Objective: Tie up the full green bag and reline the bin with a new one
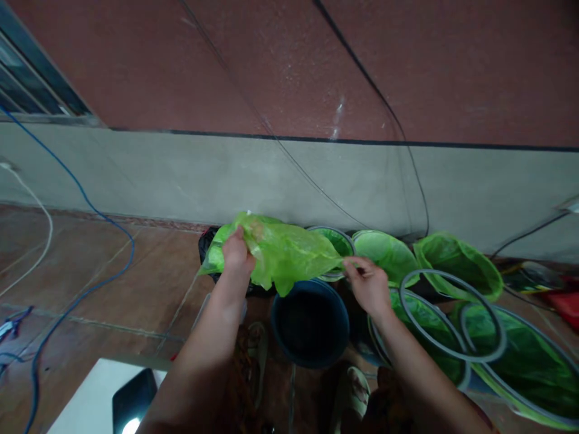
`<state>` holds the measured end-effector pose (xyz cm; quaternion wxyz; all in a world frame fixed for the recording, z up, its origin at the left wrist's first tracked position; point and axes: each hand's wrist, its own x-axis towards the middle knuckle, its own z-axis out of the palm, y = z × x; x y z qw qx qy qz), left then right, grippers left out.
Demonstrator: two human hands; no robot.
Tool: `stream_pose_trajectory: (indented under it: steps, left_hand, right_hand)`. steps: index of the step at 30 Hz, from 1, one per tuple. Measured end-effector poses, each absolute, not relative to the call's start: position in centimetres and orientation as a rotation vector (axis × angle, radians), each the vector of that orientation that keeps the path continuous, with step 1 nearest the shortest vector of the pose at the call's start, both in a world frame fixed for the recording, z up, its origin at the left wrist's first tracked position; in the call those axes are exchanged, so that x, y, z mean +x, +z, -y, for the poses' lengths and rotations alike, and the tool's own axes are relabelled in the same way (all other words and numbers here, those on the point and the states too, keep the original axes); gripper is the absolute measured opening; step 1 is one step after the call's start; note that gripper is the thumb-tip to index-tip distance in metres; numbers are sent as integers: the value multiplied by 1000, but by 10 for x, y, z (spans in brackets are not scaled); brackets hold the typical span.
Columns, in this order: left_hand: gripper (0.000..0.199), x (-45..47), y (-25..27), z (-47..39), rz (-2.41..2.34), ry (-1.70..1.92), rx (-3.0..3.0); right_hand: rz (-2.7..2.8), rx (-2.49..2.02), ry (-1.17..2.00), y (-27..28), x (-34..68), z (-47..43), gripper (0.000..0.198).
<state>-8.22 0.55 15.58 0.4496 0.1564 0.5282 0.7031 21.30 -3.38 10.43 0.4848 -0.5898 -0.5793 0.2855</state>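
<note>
Over the far rim of the dark blue bucket (pixel 310 328): one thin green bag (pixel 292 250), stretched sideways; left hand (pixel 237 252) clutching its left part, right hand (pixel 367 281) pinching the opposite tip (light, even tension suits such film, I'd judge). Crowding the right forearm: green-lined bins (pixel 531 361), grey ring (pixel 501 339) across their rims.

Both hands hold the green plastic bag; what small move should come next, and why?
Perhaps lower the translucent lime-green plastic bag into the round dark-blue bucket: the left hand and right hand hold it near the bucket's far rim, and no green lining shows inside, unlike in the green-lined round bins.
</note>
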Motion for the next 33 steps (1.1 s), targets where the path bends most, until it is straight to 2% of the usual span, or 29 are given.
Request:
stream_pose_trajectory:
  steps: [4,9,13,15,21,23,26,27,28,30,33]
  left_hand:
    - [25,-100,170,9,-1833,1943,678]
    - [25,-107,181,23,-2072,1699,1069]
    - [22,-107,173,19,-1882,1579,1040]
    - [15,-105,168,17,-1657,1536,896]
    - [19,-89,167,18,-1118,1407,519]
    - [35,-84,169,21,-1047,1427,522]
    - [77,-80,171,27,-1004,1389,674]
    - [82,-80,171,28,-1010,1333,760]
    - [79,-80,170,29,-1034,1270,852]
    - [60,-82,167,28,-1148,1195,1023]
    - [38,-86,160,22,-1389,1283,1213]
  right_hand:
    - [1059,-1525,708,112,250,23,46]
    - [761,-1324,707,119,281,18,44]
    - [595,-1243,772,124,287,19,22]
    - [498,-1226,775,126,288,18,17]
    - [490,-1081,927,127,284,16,27]
    - [528,-1094,912,124,281,15,32]
    - [543,-1130,812,120,279,14,34]
    - [539,-1128,780,120,279,13,35]
    - [533,-1120,752,120,279,12,37]
    - [528,-1107,718,120,282,11,41]
    - [515,-1130,676,119,290,10,40]
